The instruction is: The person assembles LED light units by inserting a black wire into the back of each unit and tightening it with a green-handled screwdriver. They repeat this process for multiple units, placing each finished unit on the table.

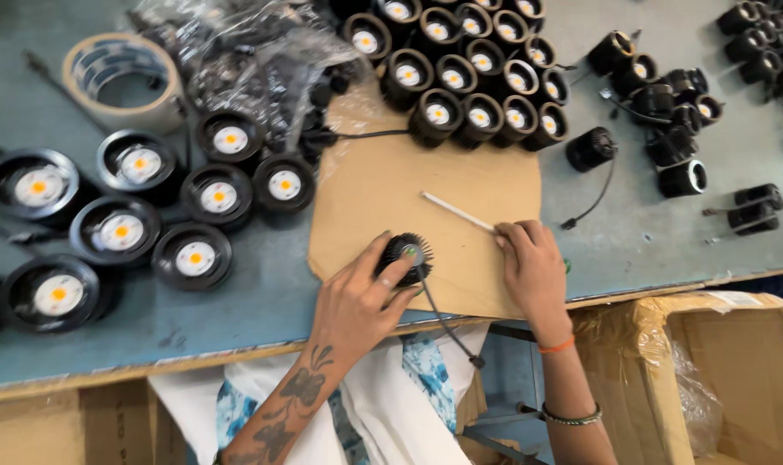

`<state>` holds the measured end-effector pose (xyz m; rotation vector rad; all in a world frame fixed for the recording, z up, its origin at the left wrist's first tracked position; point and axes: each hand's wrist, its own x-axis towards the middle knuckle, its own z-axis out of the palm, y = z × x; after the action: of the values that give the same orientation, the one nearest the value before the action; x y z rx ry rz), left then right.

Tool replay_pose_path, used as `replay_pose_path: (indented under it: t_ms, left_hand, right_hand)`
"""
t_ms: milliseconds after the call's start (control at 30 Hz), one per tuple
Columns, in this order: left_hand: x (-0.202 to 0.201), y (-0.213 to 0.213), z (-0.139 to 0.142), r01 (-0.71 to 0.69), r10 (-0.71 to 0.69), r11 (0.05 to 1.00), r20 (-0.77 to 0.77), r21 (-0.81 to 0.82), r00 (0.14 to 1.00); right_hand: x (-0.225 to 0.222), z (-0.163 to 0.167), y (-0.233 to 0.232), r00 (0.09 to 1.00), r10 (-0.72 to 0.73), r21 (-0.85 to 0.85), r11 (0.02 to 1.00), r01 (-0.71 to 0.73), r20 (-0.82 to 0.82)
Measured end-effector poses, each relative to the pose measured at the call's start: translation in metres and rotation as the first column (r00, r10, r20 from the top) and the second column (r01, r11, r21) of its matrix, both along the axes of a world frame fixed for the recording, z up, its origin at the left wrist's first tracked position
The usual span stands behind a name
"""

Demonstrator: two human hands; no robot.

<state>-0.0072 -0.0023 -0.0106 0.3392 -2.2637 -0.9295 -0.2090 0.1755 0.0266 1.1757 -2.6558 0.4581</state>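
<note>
Black finned round lamp body (404,257) held on brown cardboard sheet (426,194), gripped by left hand (357,301). Thin white stick (458,212) pinched by right hand (529,263) just beside it. Step judged: stick work on body; steady aim needed.

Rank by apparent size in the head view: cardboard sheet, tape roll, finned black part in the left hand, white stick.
1. cardboard sheet
2. tape roll
3. white stick, longer but far thinner
4. finned black part; the last two are close.
</note>
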Motion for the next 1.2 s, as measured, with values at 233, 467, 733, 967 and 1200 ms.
replay_pose_path:
  t_ms: [233,467,733,967,1200]
  left_hand:
    - [-0.005,0.007,-0.061,-0.023,0.029,0.999,-0.122,0.045,0.992]
    - [-0.042,-0.009,-0.169,0.014,0.022,0.992,-0.276,0.128,0.961]
    - [-0.044,-0.015,-0.176,0.011,0.02,0.994,-0.282,0.108,0.959]
    - [-0.049,-0.016,-0.172,0.034,-0.007,0.995,-0.281,0.093,0.96]
    - [-0.056,-0.025,-0.174,0.067,-0.036,0.993,-0.284,0.1,0.958]
  right_hand:
    - [-0.021,-0.013,0.032,0.999,0.02,-0.07,0.997,-0.022,-0.025]
    - [-0.016,-0.016,0.044,0.98,-0.051,-0.08,0.996,0.036,-0.192]
    - [-0.026,-0.02,0.035,0.814,0.328,-0.85,0.404,0.337,0.479]
    - [0.013,-0.04,-0.015,0.69,0.562,-0.883,0.185,0.432,0.456]
    - [0.045,-0.051,-0.024,0.712,0.559,-0.905,0.235,0.356,0.425]
